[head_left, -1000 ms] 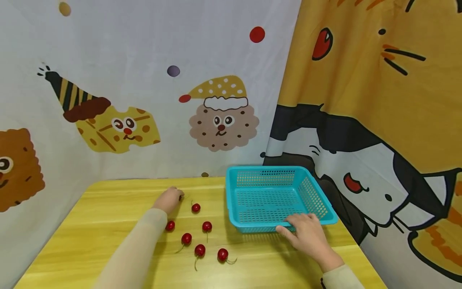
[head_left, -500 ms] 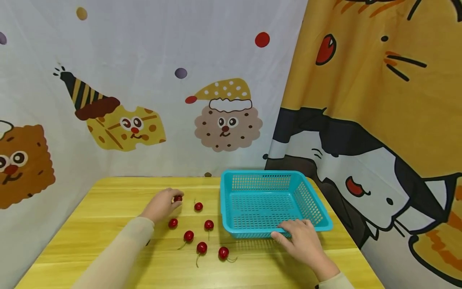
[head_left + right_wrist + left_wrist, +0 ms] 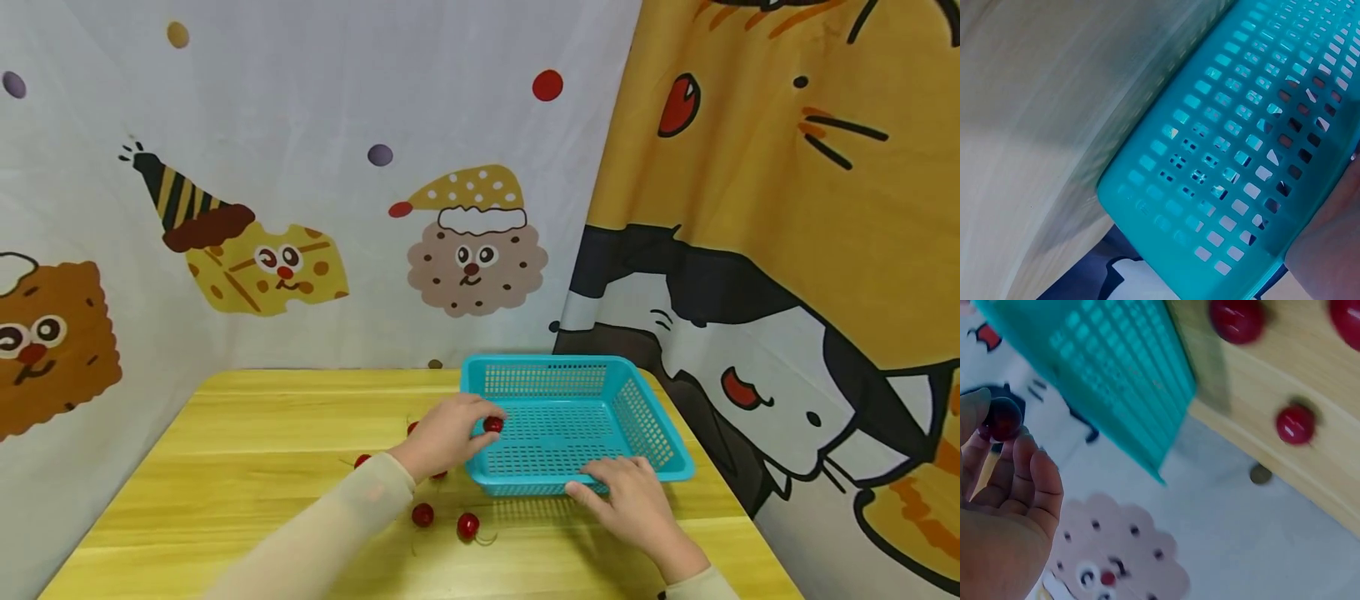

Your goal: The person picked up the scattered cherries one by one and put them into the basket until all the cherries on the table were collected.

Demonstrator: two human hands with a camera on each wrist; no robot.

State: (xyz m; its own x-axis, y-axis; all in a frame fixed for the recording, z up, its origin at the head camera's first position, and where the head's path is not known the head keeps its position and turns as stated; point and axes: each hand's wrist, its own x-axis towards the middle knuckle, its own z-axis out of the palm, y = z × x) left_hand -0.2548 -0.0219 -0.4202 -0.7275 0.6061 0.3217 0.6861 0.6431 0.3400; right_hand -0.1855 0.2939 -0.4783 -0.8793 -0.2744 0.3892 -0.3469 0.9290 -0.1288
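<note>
- Closest to me on the counter (image 3: 225,467) lie a stemmed cherry (image 3: 468,527), its stem curling right, and a second cherry (image 3: 423,515) just to its left.
- My right grip (image 3: 626,508) holds the near rim of the blue basket (image 3: 558,425), fingers over the inside, thumb outside. I judge a firm, quiet hold best here, so nothing slides or tips.
- My left grip (image 3: 448,433) pinches a held cherry (image 3: 493,424) between thumb and fingertips, over the basket's left part by the head view; how high above the floor, I cannot tell.
- That fruit looks smooth and likely slippery: just enough pressure to secure it, no squeeze that might bruise. Any letting-go would be gentlest low and well inside the left wall.
- By my left hand and sleeve are three partly covered cherries (image 3: 363,460); a low forearm could roll them, so some lift is wise.
- Farthest off, beyond the counter's back edge, hangs a pale printed cloth (image 3: 300,100), with a yellow cartoon one (image 3: 750,183) to the right.
</note>
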